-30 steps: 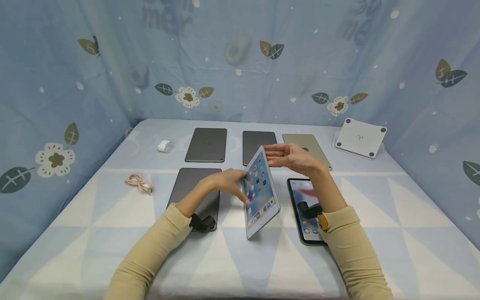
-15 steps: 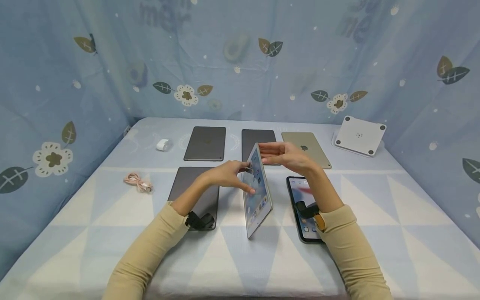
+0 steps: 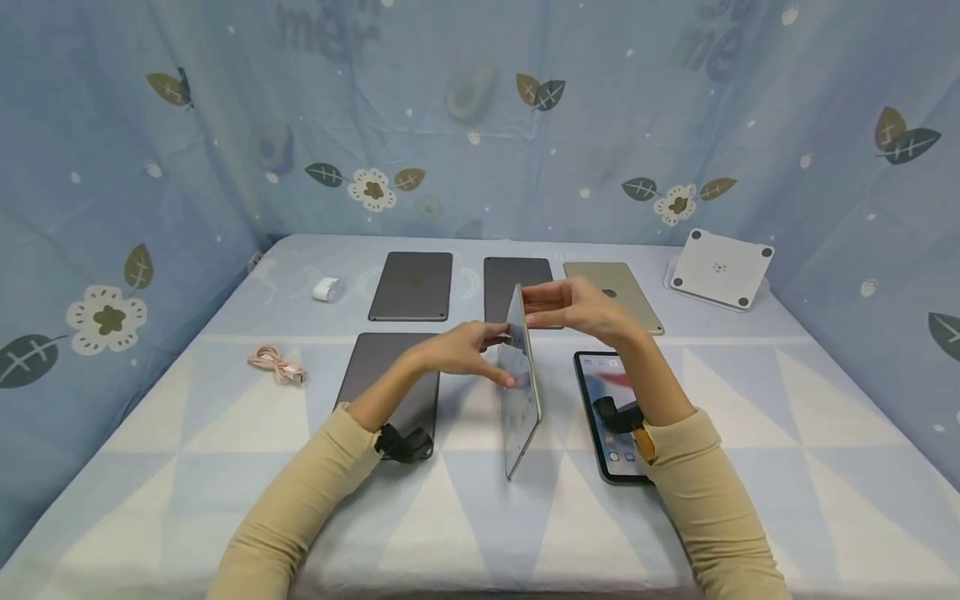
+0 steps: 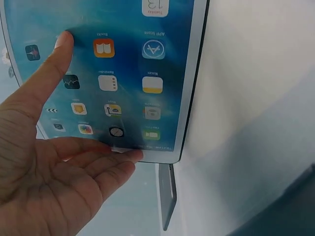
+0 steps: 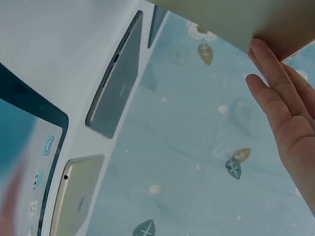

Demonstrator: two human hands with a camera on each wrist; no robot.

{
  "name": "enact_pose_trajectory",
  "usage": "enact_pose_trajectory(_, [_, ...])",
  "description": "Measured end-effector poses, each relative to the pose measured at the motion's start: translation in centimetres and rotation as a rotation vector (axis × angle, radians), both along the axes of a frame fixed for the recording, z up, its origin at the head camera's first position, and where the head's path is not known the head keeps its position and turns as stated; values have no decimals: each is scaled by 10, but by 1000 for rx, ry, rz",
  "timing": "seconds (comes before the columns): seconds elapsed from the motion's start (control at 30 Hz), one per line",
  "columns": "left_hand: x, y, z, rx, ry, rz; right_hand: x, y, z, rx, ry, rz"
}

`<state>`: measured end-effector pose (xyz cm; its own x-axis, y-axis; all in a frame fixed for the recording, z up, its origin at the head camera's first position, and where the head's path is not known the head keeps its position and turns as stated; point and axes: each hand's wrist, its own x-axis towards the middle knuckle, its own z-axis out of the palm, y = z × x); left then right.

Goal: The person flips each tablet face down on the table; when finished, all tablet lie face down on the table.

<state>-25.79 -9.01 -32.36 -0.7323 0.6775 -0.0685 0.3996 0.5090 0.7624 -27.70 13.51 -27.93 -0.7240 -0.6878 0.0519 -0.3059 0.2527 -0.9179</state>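
A white-framed tablet (image 3: 517,408) with a lit home screen stands nearly vertical on edge between both hands, its screen turned toward the left. My left hand (image 3: 459,348) reaches in from that side. In the left wrist view, its thumb rests on the screen (image 4: 133,64) and its extended fingers touch the end border. From the other side, my right hand (image 3: 579,310) is at the far end. The right wrist view has its straight fingertips against the edge of the gold back (image 5: 231,19). Whether the tablet's lower edge touches the table is unclear.
A dark tablet (image 3: 393,383) lies under my left forearm, and a lit black-framed tablet (image 3: 606,417) by my right. Behind are grey tablets (image 3: 411,287) (image 3: 498,287), a gold tablet (image 3: 622,287), a white stand (image 3: 720,271), a charger plug (image 3: 326,289) and a pink cable (image 3: 276,363).
The tablet has turned from a tilt toward the viewer to nearly vertical, so its screen shows at a steeper angle. Both hands stay at it; the right has shifted slightly left.
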Motion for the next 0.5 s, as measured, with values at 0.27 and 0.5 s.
enact_pose_trajectory(0.27, [-3, -5, 5, 53, -34, -27, 4, -7, -3, 29, 39, 0])
enact_pose_trajectory(0.5, [2, -28, 27, 185, -88, -3, 6, -21, -9, 145, 62, 129])
